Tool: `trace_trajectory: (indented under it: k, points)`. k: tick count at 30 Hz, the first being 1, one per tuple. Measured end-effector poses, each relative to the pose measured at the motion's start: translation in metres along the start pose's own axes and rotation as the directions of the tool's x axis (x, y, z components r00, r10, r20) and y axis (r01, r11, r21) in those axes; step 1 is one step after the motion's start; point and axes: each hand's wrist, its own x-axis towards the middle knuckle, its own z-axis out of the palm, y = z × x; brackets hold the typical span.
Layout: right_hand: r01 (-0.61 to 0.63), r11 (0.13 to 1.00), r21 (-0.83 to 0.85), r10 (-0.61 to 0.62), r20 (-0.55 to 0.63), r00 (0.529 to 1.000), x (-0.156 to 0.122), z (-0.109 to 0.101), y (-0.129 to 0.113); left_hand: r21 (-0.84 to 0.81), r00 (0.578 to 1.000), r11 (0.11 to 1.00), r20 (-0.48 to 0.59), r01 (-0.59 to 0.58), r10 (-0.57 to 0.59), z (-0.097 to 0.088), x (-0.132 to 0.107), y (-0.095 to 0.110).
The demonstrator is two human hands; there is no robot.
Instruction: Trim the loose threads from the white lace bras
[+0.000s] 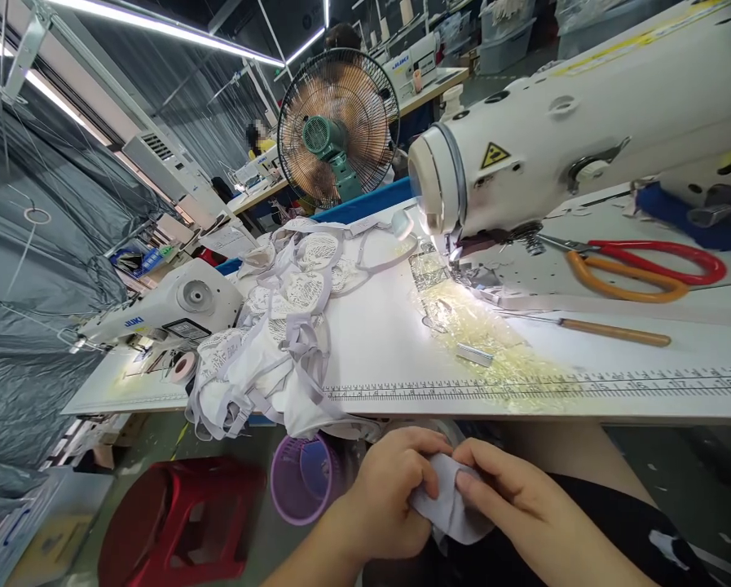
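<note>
Both my hands meet over my lap, just below the table's front edge. My left hand point(395, 489) is closed, its fingers gripping a piece of pale grey fabric point(447, 501). From the other side my right hand point(512, 497) pinches the same fabric between thumb and fingers. The cloth is folded and bunched, so its full shape is hidden. On the table, up and to the left, lies a heap of white and grey lace bras point(292, 318), some hanging over the edge. A sewing machine point(524, 155) stands above and to the right, its needle area lit.
Scissors point(627, 269) with red and orange handles and a wooden-handled awl point(615, 332) lie on the right. A printed ruler point(402, 393) runs along the front edge. A purple bin point(301, 481) and a red stool point(175, 514) stand below. A large fan point(339, 130) is behind.
</note>
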Motion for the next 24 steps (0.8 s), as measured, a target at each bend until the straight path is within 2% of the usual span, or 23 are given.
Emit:
trace_trajectory:
  k: [4,9,11,14,16,19,22,24]
  points:
    - [0.037,0.986,-0.164,-0.046,-0.053,0.998,0.0,0.002,0.0,0.063,0.999,0.998,0.05,0.017,-0.02,0.003,-0.001,-0.002]
    - [0.098,0.966,-0.238,-0.101,-0.002,0.995,0.001,-0.001,0.005,0.046,0.995,0.999,0.1,-0.02,0.015,-0.003,0.001,-0.002]
    - [0.12,0.954,-0.273,-0.118,0.022,0.993,0.002,-0.005,0.004,-0.006,0.984,1.0,0.178,0.002,-0.001,-0.01,0.005,-0.001]
    - [0.16,0.918,-0.362,-0.145,0.068,0.987,0.002,-0.01,0.0,-0.161,0.945,0.984,0.325,0.071,-0.015,-0.017,0.01,0.002]
    - [0.192,0.883,-0.428,-0.174,0.082,0.981,0.001,-0.012,-0.002,-0.178,0.955,0.974,0.282,0.14,-0.086,-0.015,0.01,0.004]
    - [0.224,0.841,-0.492,-0.2,0.1,0.975,-0.001,-0.013,-0.002,-0.062,0.965,0.966,0.099,0.25,-0.243,-0.001,0.006,0.004]
    - [0.244,0.824,-0.511,-0.2,0.14,0.97,-0.001,-0.017,0.0,0.088,0.969,0.966,0.006,0.244,-0.245,0.011,0.003,0.004]
    - [0.259,0.819,-0.512,-0.188,0.187,0.964,0.0,-0.022,0.002,0.166,0.97,0.957,0.014,0.237,-0.243,0.011,0.004,0.006]
